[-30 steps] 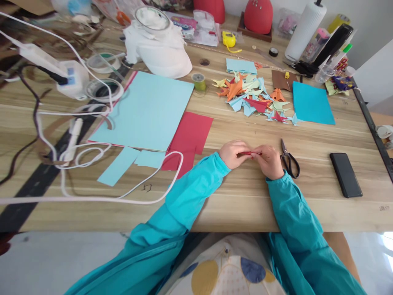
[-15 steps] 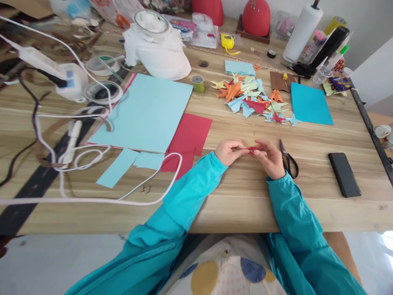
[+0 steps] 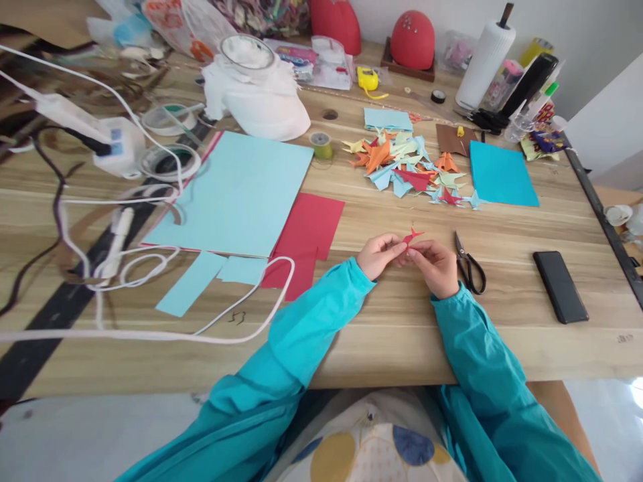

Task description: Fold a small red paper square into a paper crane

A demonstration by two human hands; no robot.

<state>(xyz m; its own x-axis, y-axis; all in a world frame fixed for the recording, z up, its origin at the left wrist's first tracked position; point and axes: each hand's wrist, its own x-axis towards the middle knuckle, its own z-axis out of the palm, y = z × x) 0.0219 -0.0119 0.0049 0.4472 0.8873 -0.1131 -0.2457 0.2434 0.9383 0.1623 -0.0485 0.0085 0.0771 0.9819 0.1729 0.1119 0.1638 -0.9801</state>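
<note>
Between my fingertips is a small folded red paper piece (image 3: pixel 412 235), its pointed ends sticking up and away from me. My left hand (image 3: pixel 378 256) pinches it from the left, thumb and fingers closed. From the other side my right hand (image 3: pixel 435 265) grips its lower part, and the fingers hide some of the folds. Black-handled scissors (image 3: pixel 470 265) lie just right of my right hand. Beyond both hands sits a heap of folded paper cranes (image 3: pixel 402 164) in orange, red, pale green and light blue.
Left are light blue sheets (image 3: pixel 241 194), red paper (image 3: pixel 314 224) and a looping white cable (image 3: pixel 281 321). A phone (image 3: pixel 560 286) lies at the right, with a bright blue paper stack (image 3: pixel 504 173) behind it. A thread spool (image 3: pixel 321 145) stands near the cranes.
The red paper was lying flat and stretched between my fingertips; now it is turned, with its points upward. My hands have drawn slightly closer together. The view has shifted a little.
</note>
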